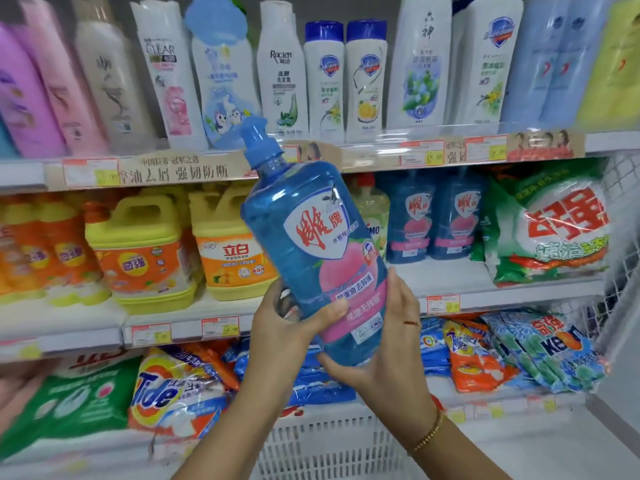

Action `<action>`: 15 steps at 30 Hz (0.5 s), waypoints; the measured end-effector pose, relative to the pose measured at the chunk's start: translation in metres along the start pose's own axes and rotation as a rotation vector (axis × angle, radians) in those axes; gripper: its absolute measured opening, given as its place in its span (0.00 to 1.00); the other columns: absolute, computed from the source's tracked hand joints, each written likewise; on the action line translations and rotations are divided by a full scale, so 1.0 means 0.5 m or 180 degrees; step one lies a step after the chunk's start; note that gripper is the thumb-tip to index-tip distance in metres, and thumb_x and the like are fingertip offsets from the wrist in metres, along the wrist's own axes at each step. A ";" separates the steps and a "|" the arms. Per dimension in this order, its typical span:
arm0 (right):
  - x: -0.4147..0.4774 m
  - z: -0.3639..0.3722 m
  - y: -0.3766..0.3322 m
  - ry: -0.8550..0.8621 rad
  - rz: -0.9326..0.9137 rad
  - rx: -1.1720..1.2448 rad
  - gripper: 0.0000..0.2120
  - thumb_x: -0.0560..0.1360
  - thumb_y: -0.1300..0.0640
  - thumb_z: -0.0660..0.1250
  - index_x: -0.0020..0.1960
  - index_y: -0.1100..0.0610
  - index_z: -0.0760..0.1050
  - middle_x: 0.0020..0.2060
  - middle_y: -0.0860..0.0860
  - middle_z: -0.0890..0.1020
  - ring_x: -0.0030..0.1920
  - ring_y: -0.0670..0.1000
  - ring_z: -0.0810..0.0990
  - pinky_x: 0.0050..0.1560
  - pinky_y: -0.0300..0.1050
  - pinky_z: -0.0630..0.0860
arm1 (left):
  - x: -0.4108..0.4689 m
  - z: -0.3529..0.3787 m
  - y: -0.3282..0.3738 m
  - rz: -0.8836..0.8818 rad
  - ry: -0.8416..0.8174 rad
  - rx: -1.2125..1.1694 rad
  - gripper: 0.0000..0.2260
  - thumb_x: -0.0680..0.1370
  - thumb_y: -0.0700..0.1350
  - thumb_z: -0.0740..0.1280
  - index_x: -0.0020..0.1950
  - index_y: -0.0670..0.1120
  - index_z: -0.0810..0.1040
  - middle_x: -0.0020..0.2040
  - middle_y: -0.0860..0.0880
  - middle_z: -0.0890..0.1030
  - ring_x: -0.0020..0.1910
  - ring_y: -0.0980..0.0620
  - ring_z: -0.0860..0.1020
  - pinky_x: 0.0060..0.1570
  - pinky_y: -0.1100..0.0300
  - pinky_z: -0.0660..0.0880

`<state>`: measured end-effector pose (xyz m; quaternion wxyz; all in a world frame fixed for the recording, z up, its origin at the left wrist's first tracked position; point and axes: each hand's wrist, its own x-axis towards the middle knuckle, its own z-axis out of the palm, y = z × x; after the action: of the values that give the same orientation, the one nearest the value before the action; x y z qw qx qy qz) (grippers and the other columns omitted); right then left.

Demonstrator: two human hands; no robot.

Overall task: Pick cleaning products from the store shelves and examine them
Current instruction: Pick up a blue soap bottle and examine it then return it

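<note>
Before the shelves (450,271), both hands (287,327) grip a blue bottle (311,244).

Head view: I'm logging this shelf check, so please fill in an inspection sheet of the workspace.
Surface: store shelf with price tags along its edge.
Job's things: blue pump bottle, tilted, label toward the camera, held in front of the shelf.
Clutter: nothing seen.
Hands: left hand grips the bottle's lower side; right hand holds its base and right side.
Cables: nothing seen.
Surroundings: shampoo bottles above, yellow jugs at left, Tide bag and white basket below.
</note>
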<state>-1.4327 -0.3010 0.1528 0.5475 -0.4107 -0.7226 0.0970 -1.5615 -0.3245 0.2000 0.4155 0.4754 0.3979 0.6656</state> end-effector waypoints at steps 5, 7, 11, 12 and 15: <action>0.026 -0.003 -0.018 -0.0231 0.0132 0.0698 0.55 0.58 0.44 0.77 0.77 0.51 0.52 0.69 0.48 0.65 0.71 0.43 0.62 0.69 0.34 0.63 | 0.029 -0.042 0.030 0.0124 -0.0363 -0.0388 0.34 0.60 0.55 0.80 0.64 0.50 0.75 0.61 0.48 0.81 0.59 0.48 0.80 0.47 0.60 0.79; 0.037 -0.011 -0.025 -0.0592 0.0253 0.1455 0.51 0.59 0.49 0.78 0.76 0.47 0.55 0.70 0.44 0.67 0.71 0.44 0.65 0.69 0.44 0.67 | 0.043 -0.067 0.047 0.0162 -0.0576 -0.0463 0.39 0.62 0.59 0.78 0.69 0.48 0.71 0.65 0.48 0.78 0.63 0.47 0.77 0.52 0.55 0.79; 0.063 -0.043 -0.032 -0.1137 0.0540 0.2455 0.41 0.64 0.63 0.75 0.73 0.53 0.62 0.63 0.35 0.75 0.64 0.37 0.73 0.57 0.34 0.74 | 0.057 -0.104 0.062 -0.0088 -0.0736 -0.0658 0.44 0.58 0.56 0.81 0.71 0.50 0.69 0.64 0.49 0.78 0.60 0.48 0.79 0.47 0.54 0.79; 0.069 -0.051 -0.028 -0.1214 0.0551 0.2534 0.39 0.64 0.63 0.75 0.72 0.55 0.64 0.61 0.34 0.76 0.62 0.35 0.74 0.54 0.30 0.74 | 0.057 -0.108 0.059 -0.0146 -0.0731 -0.0720 0.45 0.57 0.55 0.82 0.71 0.50 0.69 0.64 0.50 0.78 0.59 0.49 0.80 0.46 0.54 0.79; 0.076 -0.059 -0.013 -0.1266 0.0584 0.2570 0.39 0.62 0.51 0.75 0.71 0.52 0.67 0.65 0.38 0.74 0.65 0.39 0.72 0.56 0.33 0.75 | 0.054 -0.103 0.048 -0.0272 -0.0728 -0.0919 0.49 0.56 0.53 0.83 0.73 0.52 0.66 0.68 0.48 0.74 0.62 0.46 0.78 0.49 0.49 0.78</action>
<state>-1.4126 -0.2879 0.1949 0.5035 -0.2002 -0.6787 0.4958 -1.6206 -0.3144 0.2182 0.5499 0.4661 0.2682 0.6391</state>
